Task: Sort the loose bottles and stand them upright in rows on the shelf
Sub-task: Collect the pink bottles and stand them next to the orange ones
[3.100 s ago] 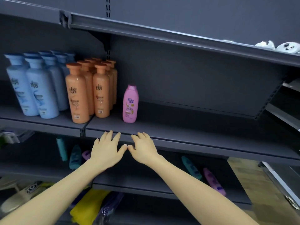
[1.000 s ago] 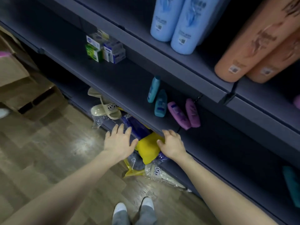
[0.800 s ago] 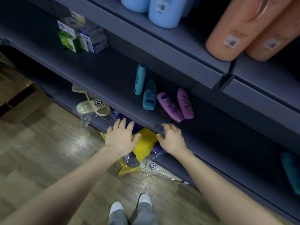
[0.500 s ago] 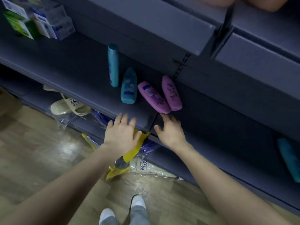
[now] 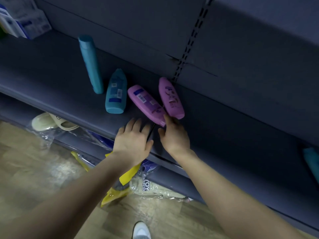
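While outstretched, right fingers point(image 5: 170, 123) against bottle point(image 5: 146, 104)

Mid-frame, two pink plastic bottles point(image 5: 146, 104) lie flat on the dark grey shelf point(image 5: 51, 80); the right hand point(image 5: 174, 135) touches one, and the left hand point(image 5: 133, 142) is spread flat alongside.

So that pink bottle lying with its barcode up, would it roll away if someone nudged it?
Probably not: the pink bottle looks flattened and lies on a broad face, so it would likely slide, not roll. Its smooth plastic may be a little slippery under the right hand. It looks stiff, hardly fragile.
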Motion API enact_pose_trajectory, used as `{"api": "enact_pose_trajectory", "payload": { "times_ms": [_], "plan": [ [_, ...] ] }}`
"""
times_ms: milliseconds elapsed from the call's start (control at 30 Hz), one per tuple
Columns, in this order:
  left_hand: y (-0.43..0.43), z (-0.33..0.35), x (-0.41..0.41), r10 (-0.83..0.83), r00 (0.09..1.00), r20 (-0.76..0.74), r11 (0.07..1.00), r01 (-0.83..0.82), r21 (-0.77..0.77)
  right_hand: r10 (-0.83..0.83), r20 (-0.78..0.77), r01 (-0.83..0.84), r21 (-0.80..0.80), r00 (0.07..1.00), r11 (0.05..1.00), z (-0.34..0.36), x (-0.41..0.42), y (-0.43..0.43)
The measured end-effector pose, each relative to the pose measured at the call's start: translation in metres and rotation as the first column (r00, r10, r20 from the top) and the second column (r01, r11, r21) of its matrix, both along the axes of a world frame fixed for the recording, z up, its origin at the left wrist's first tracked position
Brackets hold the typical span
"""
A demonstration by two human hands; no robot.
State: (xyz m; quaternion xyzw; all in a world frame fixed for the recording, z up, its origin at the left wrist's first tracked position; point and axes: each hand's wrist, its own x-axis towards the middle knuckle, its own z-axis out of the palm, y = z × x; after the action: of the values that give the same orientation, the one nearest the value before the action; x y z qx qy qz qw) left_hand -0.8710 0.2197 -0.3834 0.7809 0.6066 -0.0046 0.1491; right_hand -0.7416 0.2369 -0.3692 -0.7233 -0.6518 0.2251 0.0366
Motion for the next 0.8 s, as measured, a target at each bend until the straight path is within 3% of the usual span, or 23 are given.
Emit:
{"api": "enact_pose_trajectory", "payload": {
  "times_ms": [167,667,800],
  "plan": [
    [0.008,0.0,0.004,0.028,1.0,-0.008,1.0,-0.028,-0.003,-0.065,-0.059,0.066,0.016,0.996,0.998,0.0,-0.009,0.008],
    [0.005,-0.011,-0.004,0.047,0.998,0.036,0.999,-0.048,0.026,-0.107,-0.012,0.106,-0.023,0.994,0.994,-0.01,-0.017,0.019],
    [0.001,-0.012,-0.006,0.056,0.998,0.035,0.996,-0.059,0.072,-0.155,-0.24,0.154,-0.021,0.958,0.988,-0.012,-0.017,0.017]
  ]
}}
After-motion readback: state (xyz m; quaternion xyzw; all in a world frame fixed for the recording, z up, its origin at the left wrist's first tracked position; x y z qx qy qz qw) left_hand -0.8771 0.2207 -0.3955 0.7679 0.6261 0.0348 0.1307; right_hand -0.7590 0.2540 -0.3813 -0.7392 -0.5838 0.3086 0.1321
